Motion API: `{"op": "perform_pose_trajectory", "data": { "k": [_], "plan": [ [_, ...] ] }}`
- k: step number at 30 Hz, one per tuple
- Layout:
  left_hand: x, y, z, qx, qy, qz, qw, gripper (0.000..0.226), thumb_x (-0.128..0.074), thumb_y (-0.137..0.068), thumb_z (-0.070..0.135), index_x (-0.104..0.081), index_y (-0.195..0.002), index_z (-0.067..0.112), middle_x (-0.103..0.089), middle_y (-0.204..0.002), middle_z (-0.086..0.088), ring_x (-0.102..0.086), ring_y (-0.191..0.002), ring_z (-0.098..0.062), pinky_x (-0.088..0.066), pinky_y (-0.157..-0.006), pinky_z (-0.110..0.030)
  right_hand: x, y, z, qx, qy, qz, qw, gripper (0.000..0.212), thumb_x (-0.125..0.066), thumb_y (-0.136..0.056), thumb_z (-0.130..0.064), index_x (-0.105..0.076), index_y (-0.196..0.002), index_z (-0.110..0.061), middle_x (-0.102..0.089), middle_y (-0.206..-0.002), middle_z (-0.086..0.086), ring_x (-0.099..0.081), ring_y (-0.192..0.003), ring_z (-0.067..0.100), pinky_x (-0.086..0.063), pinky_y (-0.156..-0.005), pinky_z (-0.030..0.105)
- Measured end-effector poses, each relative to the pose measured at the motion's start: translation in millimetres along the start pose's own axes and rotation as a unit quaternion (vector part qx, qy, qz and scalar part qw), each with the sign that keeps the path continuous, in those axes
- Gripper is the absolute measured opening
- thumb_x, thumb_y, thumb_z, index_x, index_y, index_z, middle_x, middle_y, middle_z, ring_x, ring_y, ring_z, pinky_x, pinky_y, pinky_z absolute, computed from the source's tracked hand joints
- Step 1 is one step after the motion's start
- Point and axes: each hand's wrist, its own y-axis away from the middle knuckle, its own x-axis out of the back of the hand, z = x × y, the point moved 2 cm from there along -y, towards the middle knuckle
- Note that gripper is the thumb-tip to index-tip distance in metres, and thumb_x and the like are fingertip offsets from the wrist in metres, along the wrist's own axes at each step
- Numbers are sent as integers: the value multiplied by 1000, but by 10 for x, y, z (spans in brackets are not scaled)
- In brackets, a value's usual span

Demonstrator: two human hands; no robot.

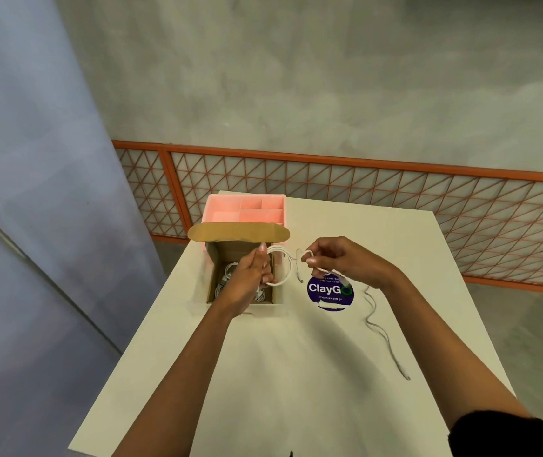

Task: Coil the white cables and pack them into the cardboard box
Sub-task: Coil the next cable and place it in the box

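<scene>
An open cardboard box [212, 285] stands on the white table [296, 374], its flap [237, 233] folded back. Coiled white cables [227, 275] lie inside it. My left hand [252, 280] hovers over the box and holds a round coil of white cable [285, 265] at its right edge. My right hand [339, 258] pinches a strand of the same white cable to the right of the box. The loose tail of the cable [384, 334] trails across the table toward the right edge.
A pink divided organiser tray [247, 207] sits just behind the box. A round purple "ClayGo" sticker [329, 293] lies on the table under my right hand. An orange mesh railing [362, 192] runs behind the table; the floor drops away on both sides.
</scene>
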Motion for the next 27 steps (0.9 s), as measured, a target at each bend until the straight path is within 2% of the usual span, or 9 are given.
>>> {"op": "perform_pose_trajectory", "data": {
  "k": [4,6,8,11,14,16,19,22,27],
  "plan": [
    [30,1,23,-10,-9,-10,1000,34,-32,-102,38,-40,-78,16,-33,-57,10,-34,-52,-4,-34,-77,-37,54,-13,28,-22,91,-29,995,9,-64,-89,-18,-68,-96,-14,-69,-87,0,-64,-75,11,-49,-62,14],
    [3,34,45,-7,-7,-27,1000,34,-31,-102,37,-45,-75,22,-32,-57,9,-33,-53,-4,-34,-73,-35,55,-68,59,-26,121,9,992,2,-64,-89,-17,-65,-87,-18,-68,-83,0,-64,-75,16,-51,-64,20],
    [-21,72,53,6,-6,-52,999,34,-31,-102,38,-47,-74,27,-31,-59,7,-32,-55,-5,-34,-65,-28,54,-119,81,-27,116,82,989,8,-63,-89,-10,-61,-83,-14,-67,-79,6,-64,-72,22,-53,-66,25],
    [-68,119,63,16,12,-93,995,35,-31,-102,36,-43,-73,20,-29,-61,4,-31,-56,-7,-35,-57,-20,57,-159,65,-19,57,186,981,9,-58,-89,2,-59,-82,-4,-67,-81,17,-65,-63,22,-56,-64,23],
    [-125,141,110,14,13,-114,993,35,-30,-103,32,-40,-74,15,-27,-62,1,-30,-56,-7,-43,-57,-14,-5,-218,74,-28,-94,252,963,4,-62,-88,-1,-59,-86,1,-66,-82,9,-68,-63,21,-59,-73,30],
    [-149,146,129,11,7,-120,993,34,-30,-103,32,-39,-76,14,-27,-62,1,-31,-56,-7,-44,-58,-13,-76,-266,87,-43,-197,272,941,7,-63,-88,-1,-58,-83,1,-64,-80,9,-67,-65,20,-60,-70,27],
    [-149,152,135,2,-18,-115,993,32,-31,-102,33,-40,-79,14,-28,-64,1,-31,-57,-7,-45,-62,-14,-181,-285,73,-68,-304,275,909,9,-59,-88,5,-59,-80,2,-62,-79,13,-65,-71,20,-56,-57,17],
    [-150,165,161,-15,-43,-102,994,30,-29,-103,31,-44,-82,15,-29,-66,1,-32,-56,-4,-43,-63,-14,-259,-264,79,-114,-375,248,886,16,-55,-87,12,-60,-75,2,-63,-80,14,-64,-69,19,-55,-54,15],
    [-136,149,128,-24,-45,-76,996,32,-30,-103,31,-54,-85,21,-32,-64,6,-31,-55,-3,-34,-63,-22,-343,-196,99,-182,-352,176,901,7,-55,-88,11,-62,-89,8,-65,-79,13,-67,-61,15,-56,-54,17]
  ]
}}
